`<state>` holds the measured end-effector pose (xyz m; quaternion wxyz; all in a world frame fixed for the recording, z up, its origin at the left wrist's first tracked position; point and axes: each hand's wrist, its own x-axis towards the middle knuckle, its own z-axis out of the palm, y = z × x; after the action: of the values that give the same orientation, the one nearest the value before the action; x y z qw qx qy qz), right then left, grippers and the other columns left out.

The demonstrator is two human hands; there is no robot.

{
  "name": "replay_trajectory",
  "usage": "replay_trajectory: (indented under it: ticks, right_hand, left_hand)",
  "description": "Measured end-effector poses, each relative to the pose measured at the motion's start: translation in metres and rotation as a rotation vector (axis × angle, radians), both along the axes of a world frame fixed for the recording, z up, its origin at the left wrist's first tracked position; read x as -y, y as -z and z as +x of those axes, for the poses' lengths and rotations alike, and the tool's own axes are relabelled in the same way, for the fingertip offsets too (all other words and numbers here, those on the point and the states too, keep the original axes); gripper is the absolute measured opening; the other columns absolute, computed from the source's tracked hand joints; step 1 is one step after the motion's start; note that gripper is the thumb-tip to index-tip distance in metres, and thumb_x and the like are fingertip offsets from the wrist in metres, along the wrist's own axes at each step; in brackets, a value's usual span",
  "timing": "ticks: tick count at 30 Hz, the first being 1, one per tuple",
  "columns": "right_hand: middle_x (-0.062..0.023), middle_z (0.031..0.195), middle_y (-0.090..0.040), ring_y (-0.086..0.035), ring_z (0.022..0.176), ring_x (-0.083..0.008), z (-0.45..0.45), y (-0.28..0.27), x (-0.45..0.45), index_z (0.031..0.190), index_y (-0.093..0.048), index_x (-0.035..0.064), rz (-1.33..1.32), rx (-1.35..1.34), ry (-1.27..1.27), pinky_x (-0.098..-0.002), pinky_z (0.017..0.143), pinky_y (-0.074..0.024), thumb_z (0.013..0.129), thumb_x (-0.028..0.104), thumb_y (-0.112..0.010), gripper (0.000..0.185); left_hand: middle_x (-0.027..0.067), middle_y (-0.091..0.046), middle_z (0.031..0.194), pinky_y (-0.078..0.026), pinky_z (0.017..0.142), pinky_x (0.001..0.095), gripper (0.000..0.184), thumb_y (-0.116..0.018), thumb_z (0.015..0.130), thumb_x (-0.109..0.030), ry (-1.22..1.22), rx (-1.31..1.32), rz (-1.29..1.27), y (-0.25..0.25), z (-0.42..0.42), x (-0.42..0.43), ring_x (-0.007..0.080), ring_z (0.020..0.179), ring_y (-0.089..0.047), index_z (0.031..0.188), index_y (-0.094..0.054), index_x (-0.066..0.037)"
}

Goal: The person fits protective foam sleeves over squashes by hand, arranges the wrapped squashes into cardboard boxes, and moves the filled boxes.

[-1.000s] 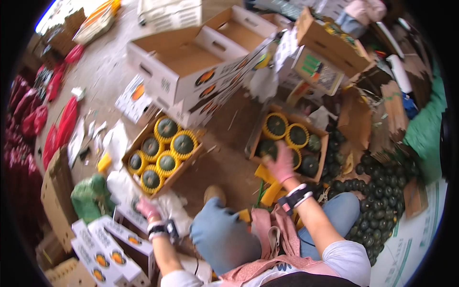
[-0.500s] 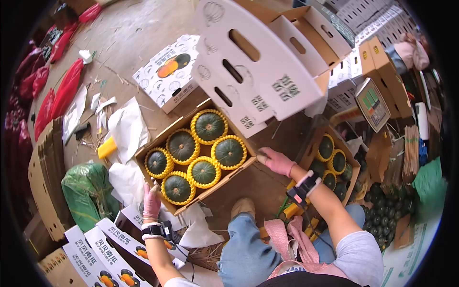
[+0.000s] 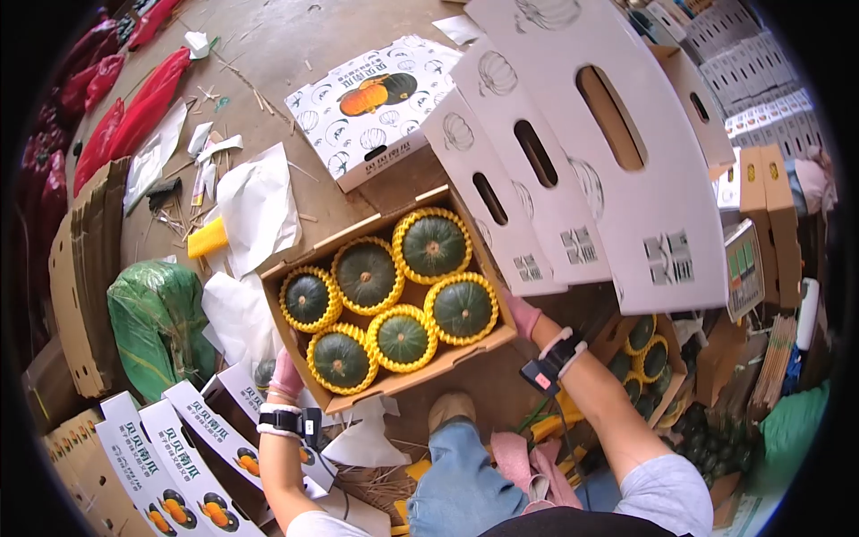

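An open cardboard box [image 3: 429,379] in front of me holds several dark green pumpkins [image 3: 365,274], each in a yellow foam net [image 3: 400,362]. In a pink glove, my left hand [image 3: 285,378] grips the box at its near left corner. At the right end my right hand [image 3: 523,317], also gloved in pink, is closed on the box wall. The fingers of both hands are partly hidden by the box. White cartons [image 3: 658,224] with oval handle holes tower just beyond my right hand.
A closed printed carton [image 3: 376,103] sits on the floor beyond the box. Printed white cartons [image 3: 170,465] and a green bag [image 3: 161,327] are at the left. At right are another box of netted pumpkins [image 3: 667,385], loose dark green pumpkins [image 3: 711,438] and a scale display [image 3: 744,273].
The box looks larger and has shifted slightly right, levelling out in view. My right hand has moved from the box's corner edge to partly behind its right wall. The camera view has shifted too.
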<state>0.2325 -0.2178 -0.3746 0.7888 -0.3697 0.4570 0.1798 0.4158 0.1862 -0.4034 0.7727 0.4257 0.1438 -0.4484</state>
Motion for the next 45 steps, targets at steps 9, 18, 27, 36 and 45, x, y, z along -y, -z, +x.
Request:
replay_trajectory:
  ticks: [9,18,27,36,45]
  right_hand:
    - [-0.0164,0.13,-0.046,-0.045,0.119,-0.0279,0.019,-0.031,0.041,0.134,-0.036,0.0032,-0.443,0.21,-0.502,-0.0365,0.103,-0.0313,0.096,0.037,-0.036,0.051]
    - [-0.0116,0.131,-0.046,-0.047,0.118,-0.0223,0.031,0.004,0.012,0.138,-0.032,0.008,0.108,0.207,0.019,-0.0338,0.099,-0.0381,0.097,0.035,-0.039,0.05]
    - [-0.0073,0.134,-0.042,-0.045,0.12,-0.0158,0.039,-0.002,0.012,0.142,-0.021,0.0096,0.274,0.328,0.039,-0.0317,0.098,-0.0407,0.094,0.036,-0.047,0.061]
    - [-0.016,0.131,-0.042,-0.042,0.12,-0.0219,0.13,-0.035,-0.034,0.135,-0.034,0.0015,0.009,0.586,0.044,-0.0319,0.101,-0.0334,0.091,0.033,-0.048,0.056]
    - [-0.0143,0.127,-0.047,-0.038,0.123,-0.0221,0.185,-0.026,-0.025,0.136,-0.037,0.0025,-0.09,0.484,0.108,-0.0301,0.107,-0.0239,0.094,0.05,-0.04,0.064]
  left_hand:
    - [-0.0047,-0.052,0.077,-0.033,0.048,0.0196,0.028,-0.053,0.077,-0.005,0.363,0.297,0.591,-0.046,0.011,0.02,0.0051,0.058,-0.044,0.106,-0.054,-0.007]
    - [0.0017,-0.061,0.09,-0.047,0.06,0.0255,0.031,-0.057,0.084,-0.024,0.53,0.248,0.574,-0.039,0.017,0.018,0.0117,0.069,-0.057,0.11,-0.055,-0.006]
    - [0.0034,-0.061,0.095,-0.048,0.065,0.0282,0.033,-0.054,0.087,-0.028,0.159,0.028,0.495,-0.059,-0.01,0.018,0.0144,0.075,-0.058,0.112,-0.055,-0.007]
    - [0.005,-0.062,0.099,-0.05,0.07,0.0309,0.035,-0.05,0.089,-0.032,-0.118,0.043,0.427,-0.127,0.091,-0.004,0.0171,0.081,-0.06,0.114,-0.054,-0.008]
    - [0.0067,-0.062,0.104,-0.051,0.075,0.0336,0.038,-0.047,0.091,-0.036,-0.169,0.051,0.363,-0.12,0.154,0.022,0.0198,0.087,-0.061,0.116,-0.053,-0.009]
